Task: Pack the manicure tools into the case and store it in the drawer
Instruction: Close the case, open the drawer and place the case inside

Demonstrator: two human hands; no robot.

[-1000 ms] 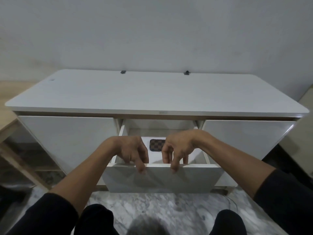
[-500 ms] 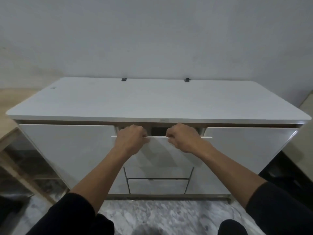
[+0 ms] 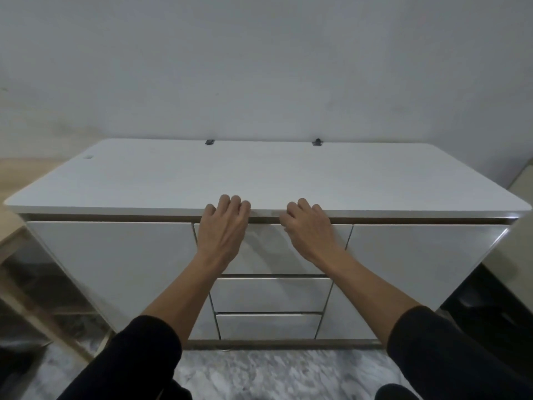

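A: What is seen of the 2 hands?

B: The left hand (image 3: 222,230) and the right hand (image 3: 309,230) are laid, backs up, against the top white glossy drawer front (image 3: 268,249) in the middle column of the long white cabinet (image 3: 109,264). The fingers (image 3: 235,202) of the left hand are curled at the drawer's upper edge, just under the flat white matte cabinet top (image 3: 259,174); the same is seen of the right hand.

A: Is anything gripped?

B: Nothing is enclosed by either hand. Both are loosely curled and rested on the drawer front; whether the fingertips are hooked over its edge cannot be told.

A: Where is the manicure case?

B: It is not visible. The top drawer is seen shut, flush with the 2 wide white door panels (image 3: 418,255) beside it, so its contents are hidden.

A: What else is shown?

B: 2 lower white drawers (image 3: 271,294) are stacked beneath the top one, both shut. 2 small black clips (image 3: 316,142) are set at the back edge of the cabinet top, against the pale grey wall (image 3: 259,67). Black sleeves (image 3: 138,350) are worn on both forearms. Grey-veined marble floor (image 3: 274,373) is seen below, and a light wooden frame (image 3: 17,241) is placed at the left.
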